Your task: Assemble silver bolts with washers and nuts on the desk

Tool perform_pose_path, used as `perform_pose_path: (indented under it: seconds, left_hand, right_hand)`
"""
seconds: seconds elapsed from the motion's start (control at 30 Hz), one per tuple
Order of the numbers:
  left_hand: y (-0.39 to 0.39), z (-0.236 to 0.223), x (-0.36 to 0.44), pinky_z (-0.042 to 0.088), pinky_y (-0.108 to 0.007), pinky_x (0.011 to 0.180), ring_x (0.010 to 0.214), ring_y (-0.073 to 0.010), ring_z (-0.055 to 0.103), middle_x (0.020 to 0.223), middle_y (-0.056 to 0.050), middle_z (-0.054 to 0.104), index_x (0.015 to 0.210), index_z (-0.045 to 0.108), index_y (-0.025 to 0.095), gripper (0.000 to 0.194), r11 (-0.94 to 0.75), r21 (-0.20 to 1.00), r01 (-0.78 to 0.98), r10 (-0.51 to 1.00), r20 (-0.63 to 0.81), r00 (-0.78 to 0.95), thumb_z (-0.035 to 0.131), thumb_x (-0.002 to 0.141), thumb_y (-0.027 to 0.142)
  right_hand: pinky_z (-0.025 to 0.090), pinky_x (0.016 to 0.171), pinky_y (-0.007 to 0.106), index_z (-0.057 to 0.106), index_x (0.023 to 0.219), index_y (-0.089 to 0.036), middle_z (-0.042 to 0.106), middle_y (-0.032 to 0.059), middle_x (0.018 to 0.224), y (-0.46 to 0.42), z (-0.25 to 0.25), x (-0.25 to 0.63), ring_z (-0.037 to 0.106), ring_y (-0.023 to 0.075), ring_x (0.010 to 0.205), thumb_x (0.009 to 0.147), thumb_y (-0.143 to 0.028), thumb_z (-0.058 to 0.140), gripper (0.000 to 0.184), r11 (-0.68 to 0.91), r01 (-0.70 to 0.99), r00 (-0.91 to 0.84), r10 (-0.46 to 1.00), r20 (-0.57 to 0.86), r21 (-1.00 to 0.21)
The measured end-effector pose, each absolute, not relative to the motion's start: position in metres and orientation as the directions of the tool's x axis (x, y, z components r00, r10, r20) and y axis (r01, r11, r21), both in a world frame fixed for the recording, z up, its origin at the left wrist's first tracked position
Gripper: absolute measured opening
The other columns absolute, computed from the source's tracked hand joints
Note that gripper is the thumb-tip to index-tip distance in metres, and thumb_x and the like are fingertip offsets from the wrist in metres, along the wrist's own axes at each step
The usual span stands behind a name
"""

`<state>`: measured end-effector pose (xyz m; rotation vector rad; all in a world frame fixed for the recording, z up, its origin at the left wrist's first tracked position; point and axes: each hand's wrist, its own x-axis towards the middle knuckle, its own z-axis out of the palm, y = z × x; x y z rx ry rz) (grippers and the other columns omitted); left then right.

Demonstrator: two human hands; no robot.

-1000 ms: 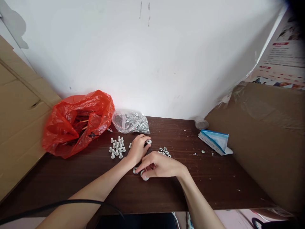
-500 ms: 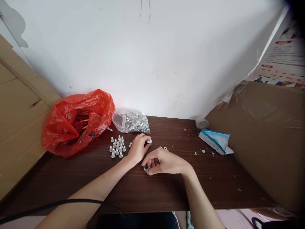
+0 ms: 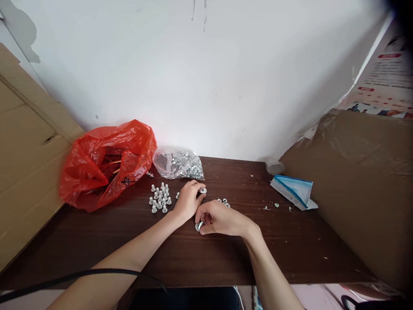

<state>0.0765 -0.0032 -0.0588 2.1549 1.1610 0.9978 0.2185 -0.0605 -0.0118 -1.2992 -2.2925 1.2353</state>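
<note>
My left hand rests on the dark wooden table, its fingers closed around a round metal washer that pokes out at the fingertips. Just nearer to me, my right hand has its thumb and fingers curled onto another washer, which partly overlaps a second washer beneath the fingertips. Beyond the right hand, several small nuts lie partly hidden. Left of my left hand stand several pale bolts in a cluster, with one lone bolt closer to the hand.
A clear bag of small metal parts lies against the wall, beside an open red plastic bag. To the right are a blue-white packet, a clear round container and paper scraps. Cardboard flanks the table.
My right thumb and fingers have closed in on the washer, which now stands tilted over the other. More nuts show behind that hand. The left hand stays in place.
</note>
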Motion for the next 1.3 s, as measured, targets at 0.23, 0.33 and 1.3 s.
perform_pose_path:
  seconds: [0.23, 0.33, 1.3]
  left_hand:
    - [-0.003, -0.06, 0.077, 0.05, -0.031, 0.075, 0.081, -0.0172, 0.061, 0.093, -0.006, 0.063, 0.097, 0.065, 0.015, 0.024, -0.513, 0.703, 0.492, 0.855, 0.367, 0.367, 0.061, 0.077, 0.005]
    - [-0.002, -0.061, 0.077, 0.05, -0.031, 0.075, 0.08, -0.0168, 0.06, 0.092, -0.006, 0.063, 0.098, 0.065, 0.015, 0.025, -0.518, 0.706, 0.484, 0.852, 0.373, 0.367, 0.06, 0.077, 0.005]
    - [-0.003, -0.057, 0.078, 0.048, -0.033, 0.075, 0.077, -0.0178, 0.057, 0.087, -0.005, 0.064, 0.106, 0.063, 0.016, 0.03, -0.561, 0.616, 0.553, 0.828, 0.416, 0.376, 0.062, 0.077, 0.008]
  right_hand:
    - [0.031, 0.048, 0.019, 0.064, 0.076, -0.016, 0.053, -0.0042, 0.064, -0.061, -0.009, 0.218, 0.047, 0.0078, 0.056, 0.065, -0.014, 0.073, 0.014, 0.246, 0.638, -0.562, 0.797, -0.223, -0.729]
    - [0.032, 0.049, 0.019, 0.063, 0.075, -0.016, 0.055, -0.0036, 0.065, -0.062, -0.009, 0.218, 0.048, 0.0083, 0.057, 0.065, -0.014, 0.072, 0.013, 0.25, 0.63, -0.571, 0.791, -0.22, -0.736]
    - [0.05, 0.068, 0.029, 0.063, 0.076, -0.016, 0.067, 0.0055, 0.076, -0.017, -0.042, 0.222, 0.061, 0.0172, 0.071, 0.067, -0.04, 0.072, 0.027, 0.154, 0.277, 0.062, 0.982, 0.178, -0.948]
